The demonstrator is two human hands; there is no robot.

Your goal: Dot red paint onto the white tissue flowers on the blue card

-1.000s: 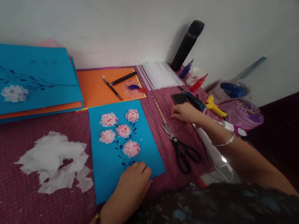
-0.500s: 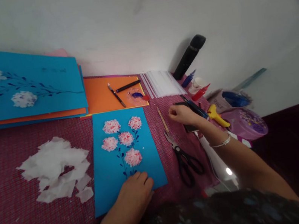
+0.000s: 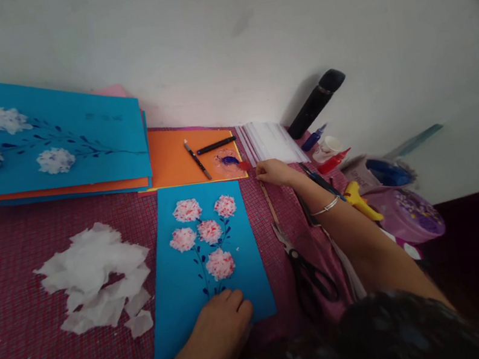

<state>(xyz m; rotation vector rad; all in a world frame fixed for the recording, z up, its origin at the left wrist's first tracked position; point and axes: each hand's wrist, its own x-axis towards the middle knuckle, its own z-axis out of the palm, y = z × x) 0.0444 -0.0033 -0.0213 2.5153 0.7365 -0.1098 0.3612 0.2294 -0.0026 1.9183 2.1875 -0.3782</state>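
My left hand (image 3: 224, 323) rests on the lower part of a blue card (image 3: 165, 314), its fingers bent and tips hidden. Fluffy pink-and-white flowers (image 3: 220, 264) and dark painted stems decorate that card. My right hand (image 3: 273, 172) is closed in a pinch beside a red paint blob (image 3: 244, 166). Its fingertips are at the upper end of a thin pale stick (image 3: 268, 202), perhaps a pencil or brush; whether they touch it, or what they hold, I cannot make out. Black-handled scissors (image 3: 301, 261) lie below the stick.
Torn white paper pieces (image 3: 94, 271) lie left of the card. Behind are an orange sheet (image 3: 166, 155) with two pens and blue paint, and a larger blue flower card (image 3: 91, 143). A black microphone (image 3: 316, 104), paint bottles (image 3: 334, 162) and a yellow glue gun (image 3: 360, 201) are at right.
My right hand has moved left, from over the dark phone-like object to the upper end of the pale stick by the paint. The left hand stays on the card. The view has shifted slightly.
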